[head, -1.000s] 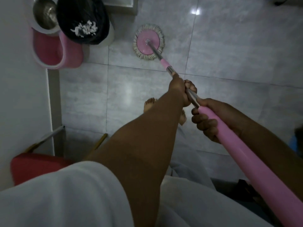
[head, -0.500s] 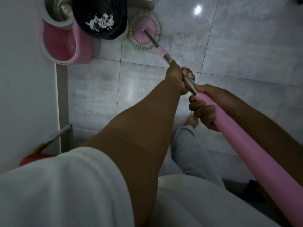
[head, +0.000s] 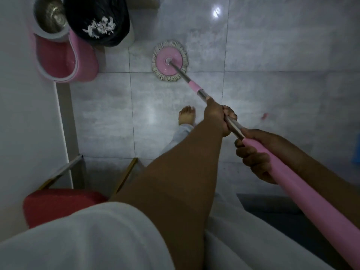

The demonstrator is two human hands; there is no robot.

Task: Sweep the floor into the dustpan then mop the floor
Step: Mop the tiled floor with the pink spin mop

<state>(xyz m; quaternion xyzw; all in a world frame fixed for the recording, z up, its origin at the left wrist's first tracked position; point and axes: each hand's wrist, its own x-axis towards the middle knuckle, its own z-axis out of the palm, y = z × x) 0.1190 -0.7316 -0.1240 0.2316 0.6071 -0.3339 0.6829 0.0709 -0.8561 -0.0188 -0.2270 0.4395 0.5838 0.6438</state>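
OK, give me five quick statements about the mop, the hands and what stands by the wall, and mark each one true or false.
1. Both hands hold the mop handle. True: the left hand is lower on the metal shaft, the right hand is on the pink grip.
2. The mop head is inside the pink bucket. False: it lies flat on the tiled floor, apart from the bucket.
3. The black bin bag has white scraps in it. True.
4. The person wears shoes. False: the visible foot is bare.
5. A red stool stands at the lower left. True.
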